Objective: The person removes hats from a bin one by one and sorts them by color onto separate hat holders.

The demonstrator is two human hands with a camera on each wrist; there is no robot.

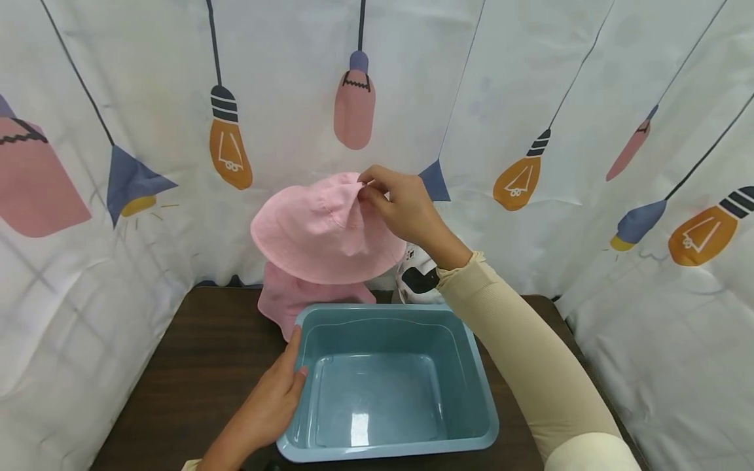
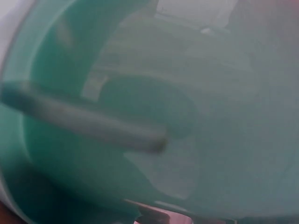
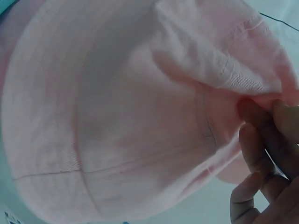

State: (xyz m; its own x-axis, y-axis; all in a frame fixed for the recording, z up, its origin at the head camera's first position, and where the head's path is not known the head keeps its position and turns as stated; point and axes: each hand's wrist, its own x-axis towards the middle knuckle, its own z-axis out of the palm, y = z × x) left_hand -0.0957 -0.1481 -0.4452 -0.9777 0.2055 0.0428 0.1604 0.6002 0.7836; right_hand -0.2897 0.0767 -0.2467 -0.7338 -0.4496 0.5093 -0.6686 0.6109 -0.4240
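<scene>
My right hand (image 1: pixel 398 201) pinches the crown of a pink bucket hat (image 1: pixel 321 229) and holds it up behind the basin. In the right wrist view the hat (image 3: pixel 126 121) fills most of the picture, its fabric bunched at the fingertips (image 3: pixel 252 133). Below it, a second pink cloth piece (image 1: pixel 312 294), perhaps another hat, lies partly hidden behind the basin. At the left rim of the blue-grey plastic basin (image 1: pixel 385 451), my left hand (image 1: pixel 275 392) grips the side, thumb over the edge. The basin's interior (image 2: pixel 224 154) is blurred in the left wrist view.
A white item with black patches (image 1: pixel 417 278) stands behind the basin, partly covered by my right forearm. The dark wooden table (image 1: pixel 194 366) extends to both sides. A white curtain (image 1: pixel 448 78) printed with lamps hangs close behind.
</scene>
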